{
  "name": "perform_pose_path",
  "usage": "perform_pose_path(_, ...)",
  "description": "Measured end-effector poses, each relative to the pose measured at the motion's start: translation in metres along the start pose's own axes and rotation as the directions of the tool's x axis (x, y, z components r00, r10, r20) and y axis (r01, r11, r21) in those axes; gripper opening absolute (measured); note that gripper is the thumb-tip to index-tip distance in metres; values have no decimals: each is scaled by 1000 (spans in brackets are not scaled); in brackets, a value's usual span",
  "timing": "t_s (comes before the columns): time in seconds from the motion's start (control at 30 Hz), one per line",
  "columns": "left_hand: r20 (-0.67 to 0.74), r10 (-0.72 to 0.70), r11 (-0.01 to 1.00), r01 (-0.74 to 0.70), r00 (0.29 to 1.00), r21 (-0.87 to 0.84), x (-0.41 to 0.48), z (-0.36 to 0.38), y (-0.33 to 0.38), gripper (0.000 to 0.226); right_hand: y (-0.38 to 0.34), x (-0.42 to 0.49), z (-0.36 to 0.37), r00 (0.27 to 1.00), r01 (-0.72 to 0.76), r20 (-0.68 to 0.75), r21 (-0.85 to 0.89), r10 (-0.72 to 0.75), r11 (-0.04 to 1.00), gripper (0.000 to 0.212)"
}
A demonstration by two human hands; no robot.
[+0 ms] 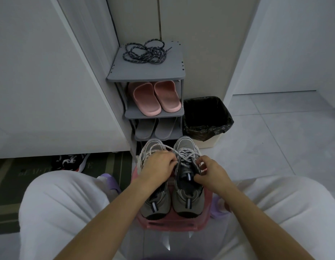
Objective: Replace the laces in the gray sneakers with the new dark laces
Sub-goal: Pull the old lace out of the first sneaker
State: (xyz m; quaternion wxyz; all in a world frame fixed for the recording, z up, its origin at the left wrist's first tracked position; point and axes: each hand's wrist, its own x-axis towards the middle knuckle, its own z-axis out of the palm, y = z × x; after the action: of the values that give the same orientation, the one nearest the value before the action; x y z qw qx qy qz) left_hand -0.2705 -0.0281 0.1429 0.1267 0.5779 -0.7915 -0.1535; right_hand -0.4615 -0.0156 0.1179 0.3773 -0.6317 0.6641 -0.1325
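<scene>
One black shoe point(71, 162) far left, under cabinet edge. Left hand point(159, 165) over left of two gray sneakers point(187, 203), fingers curled, pinching white laces point(185, 153). Sneakers side by side on pink stool point(168, 225), toes toward shoe rack point(146, 72). Dark laces point(144, 53) in loose tangle on rack top, well apart from sneakers; pink slides point(155, 98) on shelf below. Right hand point(211, 173) at right sneaker's outer side, fingers clamped on same white laces. Lined bin point(206, 117) just right of rack.
</scene>
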Motion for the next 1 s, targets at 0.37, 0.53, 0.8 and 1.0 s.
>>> perform_pose_path(0.37,-104,-162,987,160,981,-27,0,-19,-25,10,1,2,2,1000,-20,-14,7,20,1000,40)
perform_pose_path(0.53,-26,-105,994,106,994,40,-3,-12,-16,14,1,2,3,1000,-26,-13,10,26,1000,39)
perform_pose_path(0.8,1,28,999,-28,1000,26,1,-3,13,28,0,2,3,1000,-24,-19,0,24,1000,39)
perform_pose_path(1.0,124,-6,1000,5,992,9,10,-13,4,31,-1,2,2,1000,-20,-12,2,20,1000,37)
